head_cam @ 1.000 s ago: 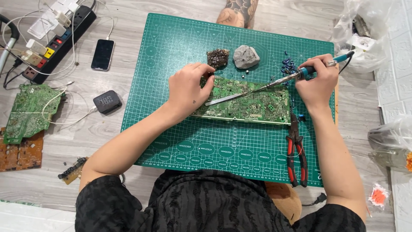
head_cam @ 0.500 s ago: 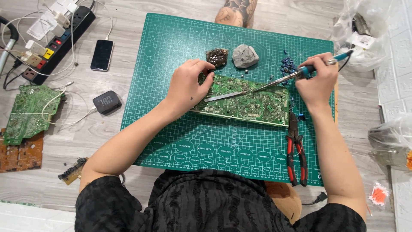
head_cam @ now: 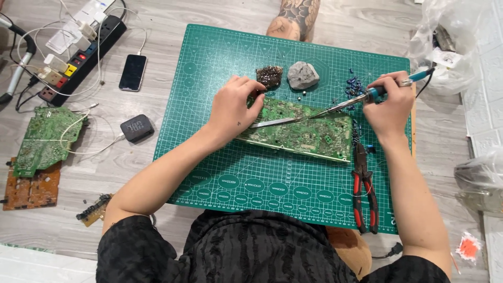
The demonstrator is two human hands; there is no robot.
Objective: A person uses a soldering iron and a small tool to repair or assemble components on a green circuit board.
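Centre of the frame, a long green printed circuit board (head_cam: 301,130) lies flat on the green gridded cutting mat (head_cam: 236,173), and both hands are on the job. The left hand (head_cam: 230,110) comes in from the lower left, fingers curled tight around a pair of slim metal tweezers (head_cam: 275,122), the tips reaching out over the board's middle. From the right, the right hand (head_cam: 390,107) is closed in a pen grip on a soldering iron with a teal handle (head_cam: 361,99); its thin metal tip slants down and left to the board, right beside the tweezer points (whether the two tips actually touch is too fine to tell).

Just above the board, upper centre, sit a dark brown crusty lump (head_cam: 269,76) and a grey stone-like lump (head_cam: 302,75), side by side. A scatter of small blue components (head_cam: 354,84) lies near the right hand. Below that hand, red-handled pliers (head_cam: 364,188) rest on the mat's right edge.

Off the mat at left: a black smartphone (head_cam: 132,72), a black power strip crowded with plugs (head_cam: 78,57), a small black box (head_cam: 137,128), a second green circuit board (head_cam: 44,139) and a brown circuit board (head_cam: 31,189)
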